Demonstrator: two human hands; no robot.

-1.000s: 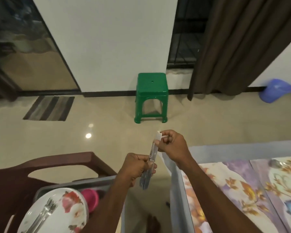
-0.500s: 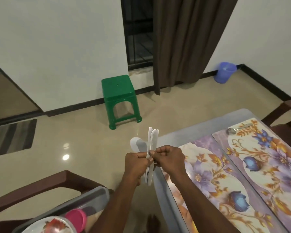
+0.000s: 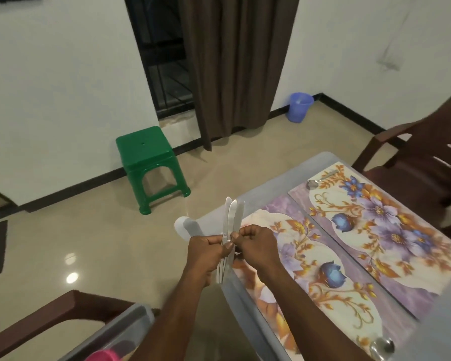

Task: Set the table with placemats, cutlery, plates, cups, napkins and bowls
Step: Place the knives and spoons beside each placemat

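a bundle of table knives (image 3: 231,225) is gripped by the curled fingers of the left hand (image 3: 206,250). the same knives are pinched by the right hand (image 3: 255,243), blades pointing to 12 o'clock.

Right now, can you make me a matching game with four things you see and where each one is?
Things:
1. knives
2. green stool
3. blue bin
4. spoon

Places:
A. on the floor in the corner, right of the curtain
B. lying on the far flowery placemat
C. held between the left hand and right hand
D. on the floor by the white wall

Pairs: 1-C, 2-D, 3-A, 4-B
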